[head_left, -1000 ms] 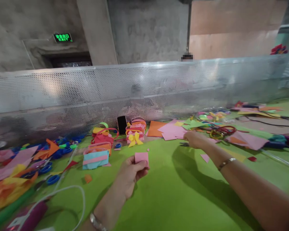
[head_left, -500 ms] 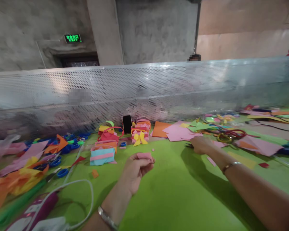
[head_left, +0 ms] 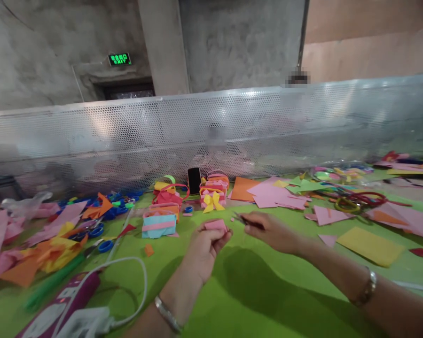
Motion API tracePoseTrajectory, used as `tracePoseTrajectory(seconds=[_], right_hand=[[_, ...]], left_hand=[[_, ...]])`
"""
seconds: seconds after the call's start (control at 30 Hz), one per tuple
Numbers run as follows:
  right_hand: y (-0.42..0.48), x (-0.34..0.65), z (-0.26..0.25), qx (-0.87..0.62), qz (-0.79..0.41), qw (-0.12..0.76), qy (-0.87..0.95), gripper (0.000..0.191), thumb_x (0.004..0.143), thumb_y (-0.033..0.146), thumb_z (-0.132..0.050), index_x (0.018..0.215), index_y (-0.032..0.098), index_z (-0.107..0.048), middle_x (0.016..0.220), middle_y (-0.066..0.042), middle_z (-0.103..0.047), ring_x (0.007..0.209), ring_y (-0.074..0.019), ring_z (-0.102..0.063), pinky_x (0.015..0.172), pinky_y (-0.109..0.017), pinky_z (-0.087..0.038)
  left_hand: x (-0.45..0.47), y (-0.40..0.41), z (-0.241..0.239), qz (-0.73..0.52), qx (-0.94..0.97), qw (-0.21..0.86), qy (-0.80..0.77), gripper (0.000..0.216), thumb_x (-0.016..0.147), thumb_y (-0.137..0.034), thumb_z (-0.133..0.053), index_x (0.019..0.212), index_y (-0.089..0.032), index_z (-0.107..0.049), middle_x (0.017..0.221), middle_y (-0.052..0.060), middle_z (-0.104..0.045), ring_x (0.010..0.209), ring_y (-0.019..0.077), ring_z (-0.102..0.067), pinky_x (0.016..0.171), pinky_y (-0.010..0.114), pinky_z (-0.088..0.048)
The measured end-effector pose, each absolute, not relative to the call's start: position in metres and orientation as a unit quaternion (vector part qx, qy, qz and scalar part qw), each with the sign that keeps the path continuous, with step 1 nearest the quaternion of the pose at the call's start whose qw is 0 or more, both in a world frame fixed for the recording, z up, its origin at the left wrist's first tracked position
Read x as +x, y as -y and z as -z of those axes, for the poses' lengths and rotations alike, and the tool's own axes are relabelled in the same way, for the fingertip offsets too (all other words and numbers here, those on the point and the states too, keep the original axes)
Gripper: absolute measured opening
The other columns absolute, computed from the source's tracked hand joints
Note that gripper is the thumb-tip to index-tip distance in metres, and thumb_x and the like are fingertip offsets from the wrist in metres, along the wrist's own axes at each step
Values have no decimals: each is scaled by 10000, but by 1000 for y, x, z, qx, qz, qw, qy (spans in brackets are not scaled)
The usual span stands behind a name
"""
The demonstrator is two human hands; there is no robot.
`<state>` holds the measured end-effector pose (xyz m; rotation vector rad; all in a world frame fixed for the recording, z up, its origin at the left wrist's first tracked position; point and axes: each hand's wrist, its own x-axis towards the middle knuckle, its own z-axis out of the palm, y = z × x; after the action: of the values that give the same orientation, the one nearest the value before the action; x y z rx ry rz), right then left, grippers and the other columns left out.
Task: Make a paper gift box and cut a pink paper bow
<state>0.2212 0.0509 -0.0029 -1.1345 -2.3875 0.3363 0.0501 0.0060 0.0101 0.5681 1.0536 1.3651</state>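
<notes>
My left hand (head_left: 200, 251) pinches a small folded piece of pink paper (head_left: 215, 225) between thumb and fingers, above the green table. Just to its right, my right hand (head_left: 268, 230) is closed around a pair of scissors (head_left: 242, 218). Their tips point left, toward the pink paper but apart from it; the handles are mostly hidden by my fingers. A tiny pink scrap (head_left: 232, 219) shows by the tips. Beyond my left hand stand a light-blue paper bag with a pink band (head_left: 158, 226) and a pink paper bag with a yellow bow (head_left: 213, 202).
A phone (head_left: 194, 181) leans upright before the perforated metal screen (head_left: 183, 131). On the left lie a purple power strip (head_left: 79, 298) with a white cable, a green glue stick-like rod (head_left: 54, 281) and paper scraps. Pink sheets (head_left: 268, 193) and a yellow sheet (head_left: 370, 245) lie right.
My right hand has come left from the pink sheets with the scissors, close to my left hand. My left hand still holds the pink paper. The view has shifted slightly.
</notes>
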Motion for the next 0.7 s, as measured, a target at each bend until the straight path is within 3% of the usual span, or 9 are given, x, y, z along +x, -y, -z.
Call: tracePoseTrajectory(seconds=[0.17,0.33,0.47,0.57,0.7], right_hand=[[-49,214,18,-390,-185,294,853,253,846,270,-430,888,148,-647,786,-68,-626,696,-167,-540,621,-255,-414],[-47,213,18,-406,-257,339,809,434,862,322,-376,1192,100,-552,653,-28,-572,558,-131,-485,526,-230,-381],[-40,206,18,-391,-312,369,783,441,862,388,-381,1091,92,-613,540,13,-494,464,-103,-396,445,-212,-326],[-38,201,21,-370,-324,386,781,419,856,394,-400,1041,105,-641,646,-27,-594,541,-123,-479,497,-230,-397],[-37,197,27,-348,-319,398,787,395,854,382,-436,1113,154,-629,886,-66,-680,790,-190,-584,697,-309,-483]], left_hand=[[51,-7,-8,-586,253,616,-461,204,719,77,-536,659,-102,-613,666,53,-668,624,100,-644,729,200,-530],[51,-6,-8,-583,254,621,-458,175,720,66,-560,683,-93,-623,656,66,-671,611,109,-642,661,199,-537],[50,-5,-7,-581,236,617,-475,149,712,48,-588,704,-88,-646,654,59,-671,554,88,-614,533,157,-507],[49,-7,-6,-600,219,615,-462,162,715,46,-588,662,-98,-642,611,32,-654,516,62,-591,509,129,-485],[49,-8,-3,-603,218,624,-446,174,725,41,-581,631,-94,-637,590,33,-645,509,61,-586,555,145,-503]])
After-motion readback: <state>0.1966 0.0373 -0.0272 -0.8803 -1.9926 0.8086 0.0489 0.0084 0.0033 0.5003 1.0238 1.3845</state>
